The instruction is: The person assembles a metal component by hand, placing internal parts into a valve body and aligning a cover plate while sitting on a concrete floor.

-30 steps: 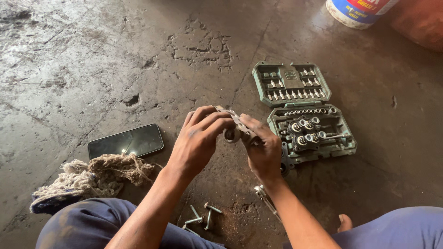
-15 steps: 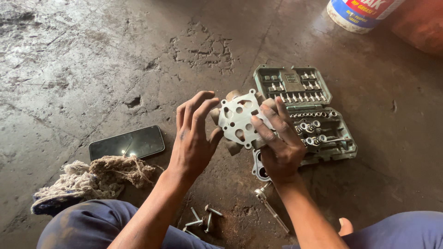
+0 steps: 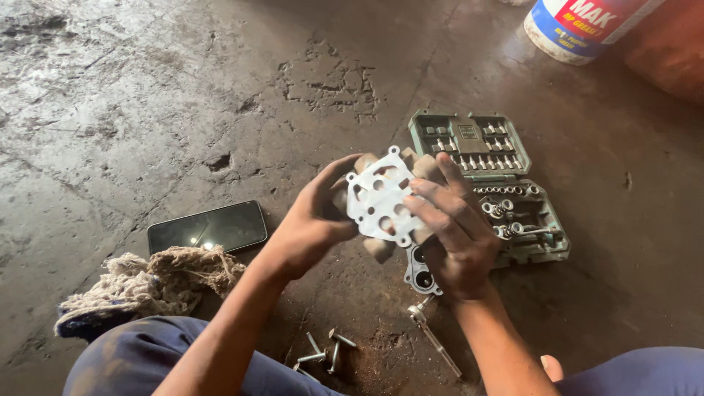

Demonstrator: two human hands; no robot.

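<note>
Mid-inspection, by the look of it: left hand [image 3: 312, 224] curled around the edge of a pale perforated metal plate [image 3: 381, 196], right hand [image 3: 458, 235] closed on its other side with fingers spread across the face, plate held flat toward the camera above the stained concrete floor [image 3: 147, 110], in front of the open green socket set [image 3: 488, 183]. Under the hands, a second metal part [image 3: 419, 270] and a ratchet handle [image 3: 433, 336]; nearer the knees, about 4 loose bolts [image 3: 326, 352]. Off to the left, a dark phone [image 3: 207, 227] beside a rope-like rag [image 3: 147, 282]. Next move probably calling for a firm 2-handed grip while turning the plate. Compared with half a second ago: plate lower and slightly further left, right-hand fingers spread wider over it
</note>
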